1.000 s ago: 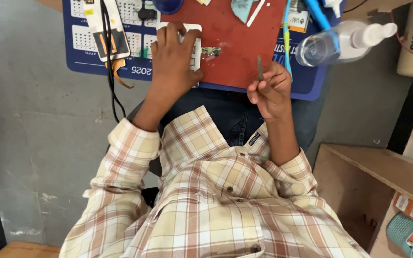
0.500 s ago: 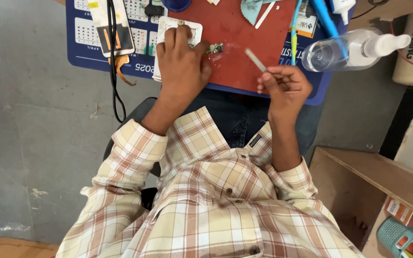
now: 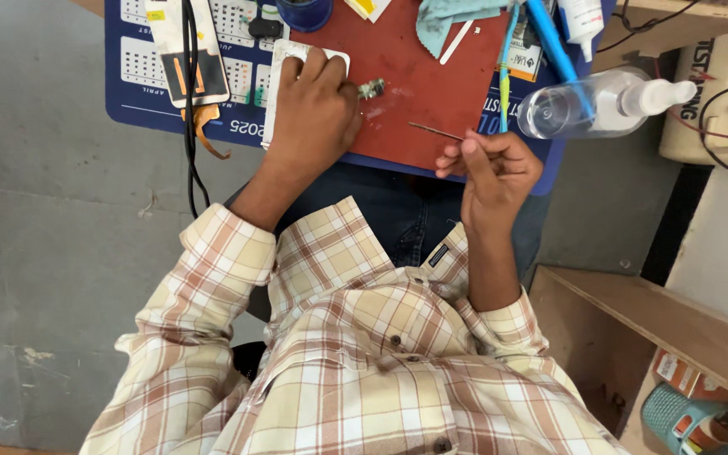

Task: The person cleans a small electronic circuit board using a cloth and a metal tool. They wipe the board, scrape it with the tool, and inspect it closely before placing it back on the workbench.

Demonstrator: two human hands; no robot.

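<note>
The mat (image 3: 431,93) lies on the calendar sheet (image 3: 153,93), which lies on the table edge; the left hand (image 3: 313,109) rests on the phone (image 3: 284,63) at the mat's left border; a small part (image 3: 371,87) lies just right of that hand; the right hand (image 3: 495,168) is at the mat's near right corner, its tweezers (image 3: 436,131) reaching left over the mat; the bottle (image 3: 591,101) lies right of the mat; the cloth (image 3: 448,17) lies on the mat's far side; a second phone (image 3: 187,50) lies left, under a cable (image 3: 189,126)

Floor (image 3: 52,244): grey concrete, scuffed, with pale chipped patches. Wooden shelf unit (image 3: 676,312): plain light board, lower right, open-fronted, standing on the floor. Dark upright strip (image 3: 671,223): beside the shelf unit, running up to the bench. Light: even and soft, without hard shadows.
</note>
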